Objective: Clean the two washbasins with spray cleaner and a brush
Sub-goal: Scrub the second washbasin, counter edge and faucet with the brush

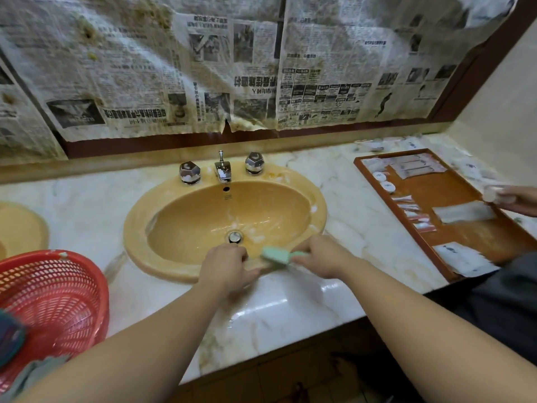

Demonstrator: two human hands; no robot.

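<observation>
My right hand (318, 257) gripped the pale-green plastic brush (276, 256), best worked firmly along the orange ceramic washbasin (315, 199) rim while my curled left hand (226, 264) braced there.
</observation>
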